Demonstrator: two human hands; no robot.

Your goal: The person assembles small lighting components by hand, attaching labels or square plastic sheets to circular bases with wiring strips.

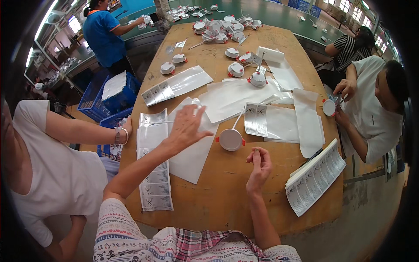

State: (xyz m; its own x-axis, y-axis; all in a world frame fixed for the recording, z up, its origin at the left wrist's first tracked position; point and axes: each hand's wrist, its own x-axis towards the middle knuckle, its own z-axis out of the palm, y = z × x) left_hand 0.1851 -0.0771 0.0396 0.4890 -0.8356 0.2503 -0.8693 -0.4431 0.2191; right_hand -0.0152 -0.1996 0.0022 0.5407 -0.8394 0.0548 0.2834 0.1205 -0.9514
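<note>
Flanking a lamp, two bare hands above the table

The left hand [187, 124], its forearm slanting in from the lower left, hovers palm down over the paper [187, 166], fingers spread wide, thumb toward the lamp [230, 139]. The right hand [259, 165] is raised at the lamp's lower right, wrist bent up, fingers curled narrow and thumb against the index (whether anything thin is pinched there, I cannot tell). Between them the lamp lies on the bare wood of the table [209, 214], white and round, with red clips at both sides and a wire running up.

Silver labels repeat along the left strip [156, 192], each with a dark crossed mark above lines too small to read. Similar printing covers the stack [316, 179] at right, beside a pen [315, 154].
</note>
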